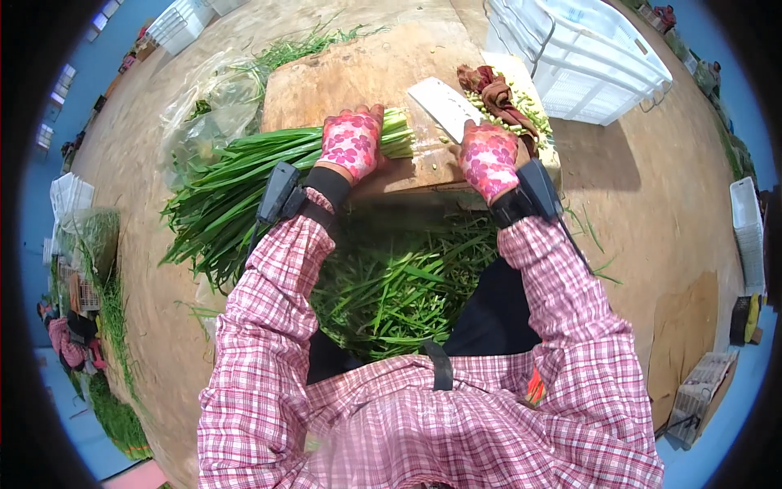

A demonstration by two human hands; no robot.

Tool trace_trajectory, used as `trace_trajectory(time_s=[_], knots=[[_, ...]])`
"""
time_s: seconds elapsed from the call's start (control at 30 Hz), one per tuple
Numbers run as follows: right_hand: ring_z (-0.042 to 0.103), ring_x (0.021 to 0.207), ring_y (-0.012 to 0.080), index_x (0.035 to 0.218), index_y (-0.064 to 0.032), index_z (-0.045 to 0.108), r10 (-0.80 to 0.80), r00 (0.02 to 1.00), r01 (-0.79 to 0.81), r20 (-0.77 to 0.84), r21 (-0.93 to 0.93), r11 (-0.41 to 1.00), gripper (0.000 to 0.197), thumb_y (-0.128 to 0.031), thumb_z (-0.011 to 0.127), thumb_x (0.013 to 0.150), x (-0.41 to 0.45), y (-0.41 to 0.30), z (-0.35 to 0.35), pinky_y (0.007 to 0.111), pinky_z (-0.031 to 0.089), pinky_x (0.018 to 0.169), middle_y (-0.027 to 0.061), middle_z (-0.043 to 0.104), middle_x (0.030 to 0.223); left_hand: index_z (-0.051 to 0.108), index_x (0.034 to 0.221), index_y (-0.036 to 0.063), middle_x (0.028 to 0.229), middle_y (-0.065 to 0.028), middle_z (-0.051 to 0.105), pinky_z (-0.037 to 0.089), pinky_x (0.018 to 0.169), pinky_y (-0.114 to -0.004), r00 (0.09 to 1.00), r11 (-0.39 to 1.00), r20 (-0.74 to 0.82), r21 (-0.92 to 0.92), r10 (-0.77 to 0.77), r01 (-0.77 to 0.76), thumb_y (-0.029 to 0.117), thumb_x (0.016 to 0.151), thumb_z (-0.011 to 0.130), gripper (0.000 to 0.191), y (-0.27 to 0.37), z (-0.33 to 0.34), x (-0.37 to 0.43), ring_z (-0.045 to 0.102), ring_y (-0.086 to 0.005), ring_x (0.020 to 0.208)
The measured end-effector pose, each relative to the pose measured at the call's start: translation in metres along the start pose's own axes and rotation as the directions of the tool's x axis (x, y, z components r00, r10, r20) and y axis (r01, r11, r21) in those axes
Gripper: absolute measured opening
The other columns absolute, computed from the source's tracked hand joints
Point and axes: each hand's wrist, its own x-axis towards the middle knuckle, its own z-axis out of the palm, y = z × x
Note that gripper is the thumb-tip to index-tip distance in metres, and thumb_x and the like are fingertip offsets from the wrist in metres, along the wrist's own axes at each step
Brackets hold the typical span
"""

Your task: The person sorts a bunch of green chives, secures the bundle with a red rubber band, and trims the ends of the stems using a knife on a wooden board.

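My left hand, in a pink flowered fingerless glove, grips a bunch of long green garlic chives near its pale stem ends. The bunch lies across the left of a wooden board, its leaves hanging over the edge. In a matching glove, my right hand holds a cleaver with a broad pale blade, which points up and left over the board. The handle is mostly hidden in the hand. Small cut stem ends and a twisted brown-red cloth lie beside the blade at the right.
Loose green leaves fill the space below the board, between my legs. A crumpled clear plastic bag is left of the board. Stacked white plastic crates stand at the upper right. Other people with heaps of greens are along the far edges.
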Motion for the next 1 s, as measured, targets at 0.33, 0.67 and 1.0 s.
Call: trace_trajectory(time_s=[0.33,0.67,1.0], knots=[[0.061,0.071,0.0182,0.091,-0.0035,0.068,0.182,0.953,-0.276,0.243,0.943,0.185,0.022,-0.019,0.077,0.078,0.010,-0.038,0.033,0.031,0.050,0.065,0.0110,0.067,0.081,0.052,0.124,0.0076,0.108,-0.0151,0.062,0.050,0.082,-0.042,1.000,0.999,0.023,-0.041,0.020,-0.019,0.039,0.059,0.084,0.079,0.001,0.001,0.004,0.061,-0.0320,0.102],[0.060,0.060,0.0177,0.098,-0.0016,0.067,0.165,0.915,-0.381,0.367,0.923,0.061,0.025,-0.020,0.073,0.082,0.020,-0.036,0.047,0.028,0.047,0.046,0.0097,0.067,0.084,0.053,0.125,0.0056,0.111,-0.0150,0.061,0.049,0.085,-0.041,0.999,0.997,0.025,-0.069,0.025,-0.023,0.042,0.055,0.085,0.085,0.001,0.002,0.010,0.060,-0.0317,0.104],[0.064,0.071,0.0197,0.097,-0.0004,0.069,0.186,0.954,-0.272,0.234,0.939,0.212,0.022,-0.018,0.070,0.083,0.019,-0.048,0.021,0.032,0.050,0.064,0.0108,0.069,0.081,0.053,0.123,0.0063,0.111,-0.0159,0.062,0.048,0.086,-0.042,1.000,0.994,0.021,-0.108,0.007,-0.004,0.044,0.054,0.085,0.085,-0.005,0.001,0.004,0.060,-0.0330,0.104]])
